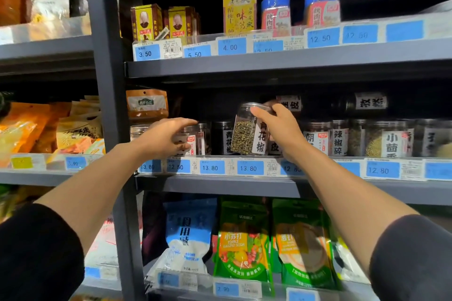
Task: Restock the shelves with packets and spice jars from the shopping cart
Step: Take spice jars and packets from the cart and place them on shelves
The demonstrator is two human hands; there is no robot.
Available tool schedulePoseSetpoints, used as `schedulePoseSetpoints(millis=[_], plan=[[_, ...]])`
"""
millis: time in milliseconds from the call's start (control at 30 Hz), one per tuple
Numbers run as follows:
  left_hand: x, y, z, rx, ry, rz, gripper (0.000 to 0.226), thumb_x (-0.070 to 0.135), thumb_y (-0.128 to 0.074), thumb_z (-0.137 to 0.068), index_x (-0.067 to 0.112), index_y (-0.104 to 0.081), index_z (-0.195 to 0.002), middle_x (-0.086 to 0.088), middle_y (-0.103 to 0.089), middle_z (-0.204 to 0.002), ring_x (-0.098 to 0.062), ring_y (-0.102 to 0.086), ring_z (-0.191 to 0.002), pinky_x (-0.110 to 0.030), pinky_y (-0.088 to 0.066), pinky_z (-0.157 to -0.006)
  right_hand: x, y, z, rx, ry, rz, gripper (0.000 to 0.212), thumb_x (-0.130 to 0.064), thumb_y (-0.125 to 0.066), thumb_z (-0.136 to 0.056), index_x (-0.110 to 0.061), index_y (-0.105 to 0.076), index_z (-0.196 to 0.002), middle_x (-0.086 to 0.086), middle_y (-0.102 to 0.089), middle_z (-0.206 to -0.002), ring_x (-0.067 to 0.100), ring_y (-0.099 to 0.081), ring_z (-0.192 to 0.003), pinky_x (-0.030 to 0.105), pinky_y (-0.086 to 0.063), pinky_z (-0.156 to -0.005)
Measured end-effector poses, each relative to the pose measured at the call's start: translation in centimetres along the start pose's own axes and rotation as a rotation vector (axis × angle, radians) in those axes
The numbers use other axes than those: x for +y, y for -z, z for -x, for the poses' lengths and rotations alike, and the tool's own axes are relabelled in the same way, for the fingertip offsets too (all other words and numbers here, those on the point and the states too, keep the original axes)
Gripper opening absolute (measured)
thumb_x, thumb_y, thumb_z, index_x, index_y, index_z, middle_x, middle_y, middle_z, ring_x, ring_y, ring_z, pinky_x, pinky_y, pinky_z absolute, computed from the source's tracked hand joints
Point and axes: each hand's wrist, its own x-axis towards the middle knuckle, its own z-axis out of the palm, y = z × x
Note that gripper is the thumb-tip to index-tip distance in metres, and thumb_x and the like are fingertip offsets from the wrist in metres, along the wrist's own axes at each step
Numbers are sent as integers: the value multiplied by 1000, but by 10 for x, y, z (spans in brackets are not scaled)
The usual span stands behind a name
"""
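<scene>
Only the head view here, so that's all I've got to go on.

The right hand [281,127] has a clear spice jar [249,129] of green peppercorns, fingers wrapped over its upper end near the lid. The jar is tilted, top leaning right, hanging just above the front edge of the middle shelf [220,184] over the 13.80 price tag [250,168]. It isn't sitting on the shelf yet.

The left hand [168,137] is over at the jars on the left [195,138] of that same row, fingers loosely curved on top of them. I can't really tell if it's gripping one or just steadying them, since the hand covers most of what's under it.

If I were doing this bit, I'd straighten the jar upright before lowering it, because going in tilted looks likely to knock the dark-lidded jar [225,138] right behind the gap. Slide it in base first, label facing out like the neighbours, and line it up with its own tag. Keeping the left hand on the neighbouring jars seems smart, since they're packed tight and could topple like dominoes. Let go only once the base is flat.
</scene>
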Motion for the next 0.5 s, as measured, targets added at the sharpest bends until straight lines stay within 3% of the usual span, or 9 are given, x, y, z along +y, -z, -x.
schedulePoseSetpoints(millis=[167, 333, 500], plan=[[1, -1, 4, 22, -70, 130, 61, 7, -64, -90, 23, -41, -144, -4, -44, -145, -19, -45, -129, -26, -44, -99, -4, 6, 3, 9, -5, -40, 25, -31, -69, -83, -14, -57, -96, 6, -68, -98, 16, -67, -86, 26, -52, -68], [0, -9, 4, 89, -45, 36, 64, 14, -66, -89, 27, -39, -145, -4, -43, -146, -21, -35, -137, -40, -33, -113, -2, 7, 14, -55, 112, 164, 33, -35, -78, -75, -15, -59, -93, 3, -67, -97, 17, -66, -89, 33, -55, -78], [4, -11, 10, 154, -82, 46, 69, -5, -64, -84, 19, -42, -144, -6, -47, -144, -21, -36, -137, -32, -32, -111, -7, 9, 18, 85, 160, 220, 35, -42, -78, -72, -18, -60, -91, -1, -68, -93, 13, -64, -88, 28, -53, -77]])
